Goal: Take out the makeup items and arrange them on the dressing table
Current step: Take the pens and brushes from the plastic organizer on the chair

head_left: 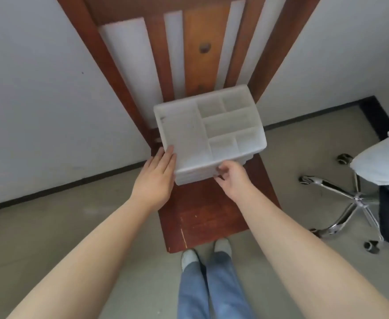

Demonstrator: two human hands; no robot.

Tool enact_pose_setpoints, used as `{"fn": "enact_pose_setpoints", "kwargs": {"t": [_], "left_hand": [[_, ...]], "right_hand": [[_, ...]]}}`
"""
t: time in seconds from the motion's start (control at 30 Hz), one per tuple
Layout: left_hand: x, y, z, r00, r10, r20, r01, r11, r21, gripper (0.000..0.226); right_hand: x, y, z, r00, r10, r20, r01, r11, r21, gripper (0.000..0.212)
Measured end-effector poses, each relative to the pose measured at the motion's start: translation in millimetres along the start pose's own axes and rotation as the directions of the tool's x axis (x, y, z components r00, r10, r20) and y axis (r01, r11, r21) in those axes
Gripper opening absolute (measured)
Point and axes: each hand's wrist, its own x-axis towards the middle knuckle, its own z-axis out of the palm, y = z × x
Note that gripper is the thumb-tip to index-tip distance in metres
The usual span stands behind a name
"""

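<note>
Organizer box (pixel 209 132), white and compartmented, sits on the narrow wooden dressing table (pixel 202 217) against the wall, every top tray bare as far as I can see. My left hand (pixel 156 178) lies flat, fingers straight, against its left side, steadying it. My right hand (pixel 232 176), nearer the front, pinches at what I take for a drawer front facing me, so any pull comes straight toward me.
</note>
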Motion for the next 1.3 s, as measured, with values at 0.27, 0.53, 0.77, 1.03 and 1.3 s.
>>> {"fn": "enact_pose_setpoints", "kwargs": {"t": [0.27,0.53,0.77,1.03,1.3], "left_hand": [[-4.9,2.0,24.6,0.987,0.056,-0.151,-0.063,0.997,-0.045,0.048],[-9.5,5.8,33.1,0.985,-0.002,-0.17,-0.025,0.987,-0.157,0.055],[-63.4,51.9,77.5,0.823,-0.461,0.334,0.566,0.601,-0.564,0.057],[-58.2,55.2,89.1,0.814,-0.438,0.382,0.56,0.415,-0.717,0.031],[-56.3,64.4,89.0,0.826,-0.447,0.345,0.563,0.606,-0.562,0.036]], "right_hand": [[11.0,22.2,-25.6,1.0,0.005,0.015,-0.007,0.982,0.19,0.012],[-8.0,56.2,-75.1,0.989,0.037,-0.143,-0.04,0.999,-0.02,0.024],[-17.9,59.9,-79.5,0.98,0.095,-0.177,-0.114,0.989,-0.095,0.011],[-41.2,11.2,-92.2,0.964,0.265,0.009,0.003,0.022,-1.0,0.031],[-3.5,3.7,-52.0,0.84,-0.055,0.54,0.369,-0.672,-0.642,0.075]]}}
